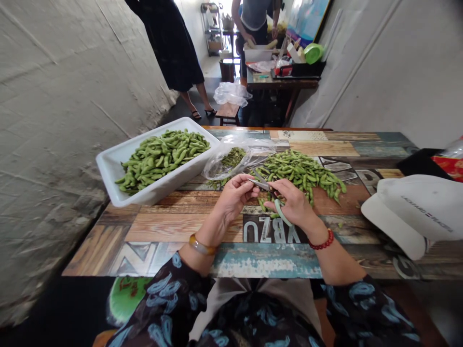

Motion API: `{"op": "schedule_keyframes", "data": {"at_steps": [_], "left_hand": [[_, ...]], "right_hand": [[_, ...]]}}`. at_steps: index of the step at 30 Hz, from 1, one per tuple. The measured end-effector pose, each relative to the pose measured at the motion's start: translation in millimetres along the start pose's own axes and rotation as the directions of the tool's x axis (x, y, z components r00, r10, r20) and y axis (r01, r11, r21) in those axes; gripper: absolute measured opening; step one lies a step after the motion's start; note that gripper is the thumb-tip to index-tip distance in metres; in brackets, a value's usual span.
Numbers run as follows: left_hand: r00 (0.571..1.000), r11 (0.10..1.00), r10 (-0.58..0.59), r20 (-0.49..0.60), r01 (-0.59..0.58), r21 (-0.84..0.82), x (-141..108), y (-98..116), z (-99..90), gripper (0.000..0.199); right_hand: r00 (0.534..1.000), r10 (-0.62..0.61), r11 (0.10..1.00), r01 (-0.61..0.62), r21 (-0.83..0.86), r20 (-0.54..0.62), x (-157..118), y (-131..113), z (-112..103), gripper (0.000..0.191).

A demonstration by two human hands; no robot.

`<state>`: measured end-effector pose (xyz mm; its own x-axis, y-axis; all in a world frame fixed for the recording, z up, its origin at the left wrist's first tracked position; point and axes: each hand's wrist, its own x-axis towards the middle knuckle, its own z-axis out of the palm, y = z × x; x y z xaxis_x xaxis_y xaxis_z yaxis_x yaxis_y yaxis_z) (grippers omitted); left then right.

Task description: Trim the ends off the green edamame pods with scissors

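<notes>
My right hand (297,202) grips a pair of scissors (280,212) with pale green handles, their blades parted and pointing left. The tips of the blades reach the fingers of my left hand (235,193), which are pinched together. Whatever those fingers hold is too small to make out. Just beyond both hands, a heap of green soybean pods (300,171) spreads over the table. To its left, a clear plastic bag (213,166) lies open, with small green trimmings (233,157) in it. Several loose pods lie under and near the scissors.
A white tub (159,195) of green pods stands at the left of the wood-patterned table (181,217). A white cap (412,212) lies at the right. Beyond the table are a small stool (228,112), a standing person (173,43) and another person (253,19) working at a far table.
</notes>
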<state>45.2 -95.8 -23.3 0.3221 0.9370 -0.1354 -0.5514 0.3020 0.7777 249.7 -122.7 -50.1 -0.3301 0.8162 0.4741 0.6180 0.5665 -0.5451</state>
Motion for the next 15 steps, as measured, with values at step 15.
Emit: {"op": "schedule_keyframes", "data": {"at_steps": [15], "left_hand": [[0.999, 0.99, -0.034, -0.02, 0.036, 0.134, -2.1, -4.6, 3.6, 0.033]], "right_hand": [[0.995, 0.027, 1.0, -0.026, 0.014, -0.095, 2.8, -0.3, -3.1, 0.047]]}}
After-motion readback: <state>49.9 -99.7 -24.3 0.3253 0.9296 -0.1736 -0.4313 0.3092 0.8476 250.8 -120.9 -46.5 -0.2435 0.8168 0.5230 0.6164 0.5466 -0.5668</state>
